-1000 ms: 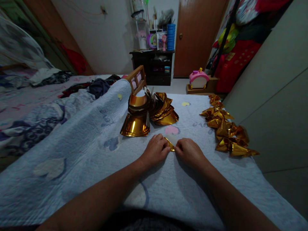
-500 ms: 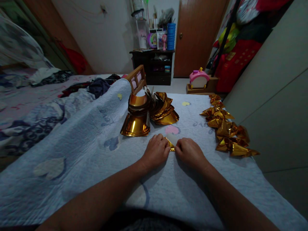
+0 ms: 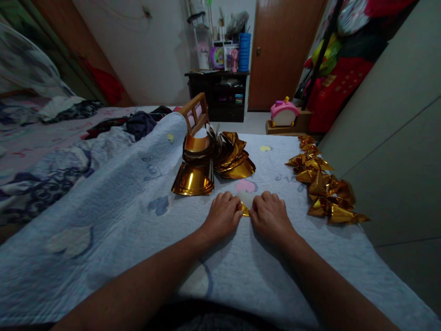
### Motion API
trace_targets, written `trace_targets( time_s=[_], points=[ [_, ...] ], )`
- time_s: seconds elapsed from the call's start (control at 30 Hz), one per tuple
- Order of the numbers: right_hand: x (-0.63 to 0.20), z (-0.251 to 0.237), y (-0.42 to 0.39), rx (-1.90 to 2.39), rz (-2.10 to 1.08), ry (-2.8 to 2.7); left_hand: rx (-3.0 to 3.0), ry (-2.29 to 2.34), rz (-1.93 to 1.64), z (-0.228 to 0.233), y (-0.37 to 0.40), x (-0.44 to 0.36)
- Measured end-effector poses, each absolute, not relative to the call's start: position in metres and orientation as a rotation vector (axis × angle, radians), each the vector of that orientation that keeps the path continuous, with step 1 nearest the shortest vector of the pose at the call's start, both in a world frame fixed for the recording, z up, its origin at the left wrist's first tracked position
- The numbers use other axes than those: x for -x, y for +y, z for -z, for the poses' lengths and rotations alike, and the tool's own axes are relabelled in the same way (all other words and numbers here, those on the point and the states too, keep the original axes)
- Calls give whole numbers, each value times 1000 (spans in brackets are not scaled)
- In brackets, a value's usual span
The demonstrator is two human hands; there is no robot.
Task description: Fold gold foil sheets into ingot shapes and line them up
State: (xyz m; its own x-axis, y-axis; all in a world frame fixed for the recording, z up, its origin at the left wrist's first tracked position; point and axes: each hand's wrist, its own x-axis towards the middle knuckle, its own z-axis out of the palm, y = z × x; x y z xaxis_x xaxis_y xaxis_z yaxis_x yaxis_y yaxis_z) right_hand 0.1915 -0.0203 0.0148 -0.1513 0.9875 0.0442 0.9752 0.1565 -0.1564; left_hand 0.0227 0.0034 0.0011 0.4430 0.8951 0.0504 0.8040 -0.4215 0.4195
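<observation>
Head view, your left hand [image 3: 223,212] and right hand [image 3: 271,215] pinching a small gold triangular foil piece [image 3: 245,210] between them, on pale-blue quilted cloth [image 3: 120,220], curved gold foil sheets [image 3: 193,178] at eleven o'clock.

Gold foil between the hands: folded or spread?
The foil seems partly folded: a gold wedge meets a pale area between left hand and right hand; fingers hide the rest.

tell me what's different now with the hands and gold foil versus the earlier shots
The right hand has opened somewhat, its knuckles shifting forward, away from the person. Less of the gold piece shows between the hands. The left hand barely moved; the stacked gold sheets and folded gold pieces stayed put.
</observation>
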Motion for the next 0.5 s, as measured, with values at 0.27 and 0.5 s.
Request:
trace_targets(
  time_s=[0.27,0.5],
  points=[
    [-193,0,-19,1826,-113,-2203,-2366,1453,-362,0,5,-23],
    [-189,3,-20,1852,-105,-2163,-2367,1439,-378,1,5,-22]
  ],
)
